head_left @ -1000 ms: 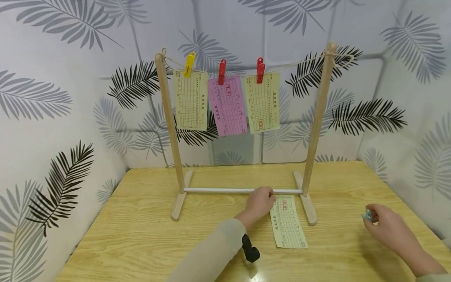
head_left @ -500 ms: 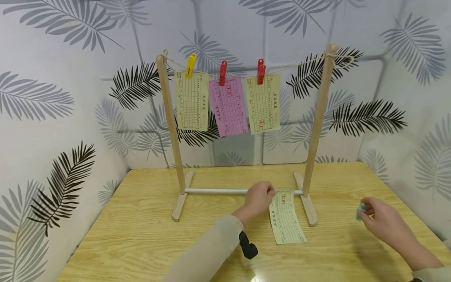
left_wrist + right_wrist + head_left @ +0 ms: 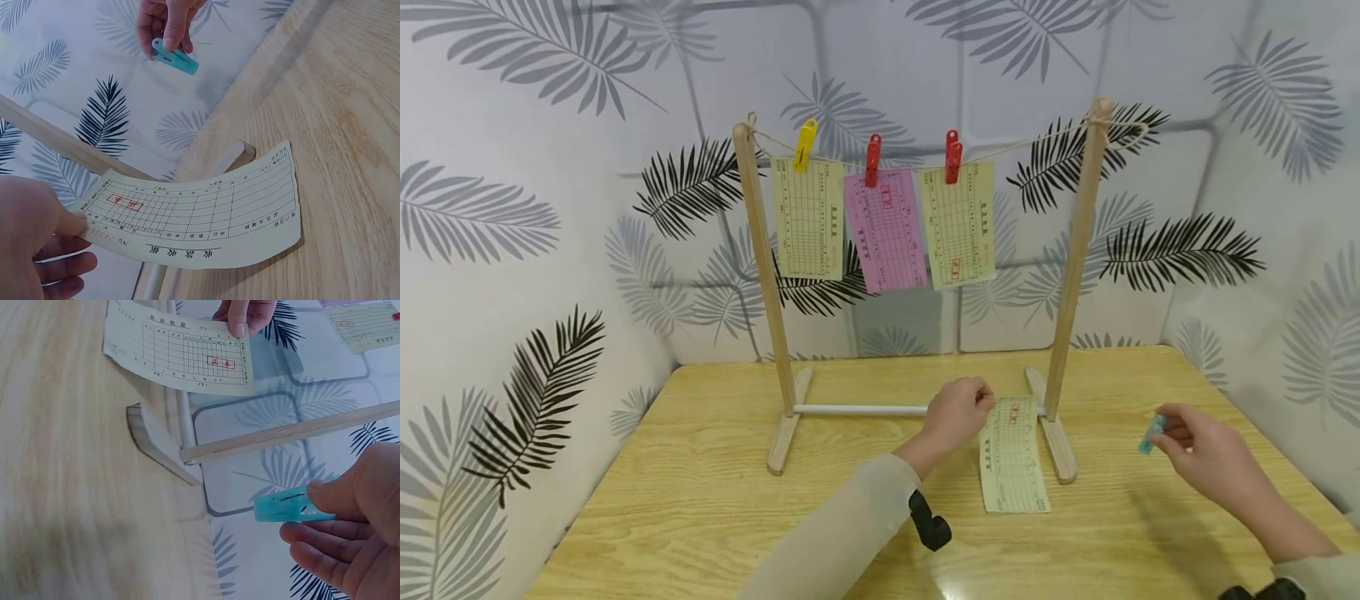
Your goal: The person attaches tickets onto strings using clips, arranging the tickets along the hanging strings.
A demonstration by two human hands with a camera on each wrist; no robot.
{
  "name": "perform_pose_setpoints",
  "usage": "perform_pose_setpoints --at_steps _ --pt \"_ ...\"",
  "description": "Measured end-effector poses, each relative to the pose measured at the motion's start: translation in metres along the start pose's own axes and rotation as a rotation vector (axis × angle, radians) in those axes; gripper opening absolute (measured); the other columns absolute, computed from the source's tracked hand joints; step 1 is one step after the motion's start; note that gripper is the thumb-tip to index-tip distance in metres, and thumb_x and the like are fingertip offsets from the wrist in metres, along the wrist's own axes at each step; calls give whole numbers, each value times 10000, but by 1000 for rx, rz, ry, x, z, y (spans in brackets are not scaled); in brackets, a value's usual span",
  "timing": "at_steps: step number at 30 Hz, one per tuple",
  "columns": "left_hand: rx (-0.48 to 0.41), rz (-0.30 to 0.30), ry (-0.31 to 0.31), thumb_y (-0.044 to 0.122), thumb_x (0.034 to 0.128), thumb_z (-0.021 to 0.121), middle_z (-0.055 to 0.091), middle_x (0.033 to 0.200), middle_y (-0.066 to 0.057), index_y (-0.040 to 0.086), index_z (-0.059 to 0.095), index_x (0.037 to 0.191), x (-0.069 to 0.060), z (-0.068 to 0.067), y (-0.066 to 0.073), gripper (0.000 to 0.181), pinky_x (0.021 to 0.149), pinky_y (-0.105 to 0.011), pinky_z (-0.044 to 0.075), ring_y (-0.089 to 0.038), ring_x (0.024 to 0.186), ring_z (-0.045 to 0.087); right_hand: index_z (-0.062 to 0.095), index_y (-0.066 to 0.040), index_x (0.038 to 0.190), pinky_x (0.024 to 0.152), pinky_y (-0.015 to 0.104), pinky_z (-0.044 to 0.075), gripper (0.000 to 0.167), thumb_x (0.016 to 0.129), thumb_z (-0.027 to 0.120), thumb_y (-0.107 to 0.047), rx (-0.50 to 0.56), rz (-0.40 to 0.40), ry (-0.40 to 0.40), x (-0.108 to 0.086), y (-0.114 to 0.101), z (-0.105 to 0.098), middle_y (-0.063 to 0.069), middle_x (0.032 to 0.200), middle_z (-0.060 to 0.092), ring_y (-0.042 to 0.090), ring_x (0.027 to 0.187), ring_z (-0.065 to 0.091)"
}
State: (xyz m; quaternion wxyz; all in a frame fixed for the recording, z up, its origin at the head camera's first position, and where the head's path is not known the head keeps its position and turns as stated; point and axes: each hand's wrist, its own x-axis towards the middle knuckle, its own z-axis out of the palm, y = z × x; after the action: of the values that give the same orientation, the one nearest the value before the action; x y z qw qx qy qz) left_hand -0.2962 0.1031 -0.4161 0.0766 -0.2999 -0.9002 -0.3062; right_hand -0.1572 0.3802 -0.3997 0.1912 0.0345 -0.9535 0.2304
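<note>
My left hand (image 3: 956, 414) pinches a pale yellow receipt slip (image 3: 1013, 458) by its upper corner, in front of the stand's white bar. In the left wrist view the slip (image 3: 206, 219) curves, its printed face with a red stamp showing. Over to the right, my right hand (image 3: 1213, 458) holds a light blue clothespin (image 3: 1152, 434) between thumb and fingers, above the table. The right wrist view shows this clothespin (image 3: 287, 505) with its gripping end pointing away from the hand.
A string tied between two wooden posts (image 3: 1078, 250) carries a yellow slip (image 3: 808, 221), a pink slip (image 3: 886, 232) and another yellow slip (image 3: 958, 225). One yellow clothespin (image 3: 806, 146) and two red clothespins (image 3: 872, 160) hold them. A white bar (image 3: 857, 409) joins the stand's feet.
My left hand has lifted the receipt slip slightly off the table. My right hand has moved a little left and up, turning the light blue clothespin.
</note>
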Motion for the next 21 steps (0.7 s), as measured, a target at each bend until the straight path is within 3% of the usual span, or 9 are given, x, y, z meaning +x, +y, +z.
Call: perform_pose_setpoints --at_steps 6,17,21 --pt "-33 23 29 192 940 562 609 766 78 150 664 906 4 -5 7 115 516 -176 410 -14 572 498 508 114 1125 624 428 503 382 849 677 -90 7 -18 32 9 -8 -8 189 902 611 343 775 621" --pt "-35 74 49 191 935 564 570 699 111 158 658 866 13 -27 21 121 487 -174 394 -19 516 473 508 93 1154 610 310 489 394 837 682 -65 4 -92 112 24 -21 -22 197 924 606 340 782 609" --pt "-22 92 43 189 944 546 584 727 102 153 657 886 16 -36 27 131 514 -170 401 -20 554 485 504 93 1165 649 407 494 397 843 673 -64 -3 -104 134 30 -27 -25 210 927 605 367 797 605"
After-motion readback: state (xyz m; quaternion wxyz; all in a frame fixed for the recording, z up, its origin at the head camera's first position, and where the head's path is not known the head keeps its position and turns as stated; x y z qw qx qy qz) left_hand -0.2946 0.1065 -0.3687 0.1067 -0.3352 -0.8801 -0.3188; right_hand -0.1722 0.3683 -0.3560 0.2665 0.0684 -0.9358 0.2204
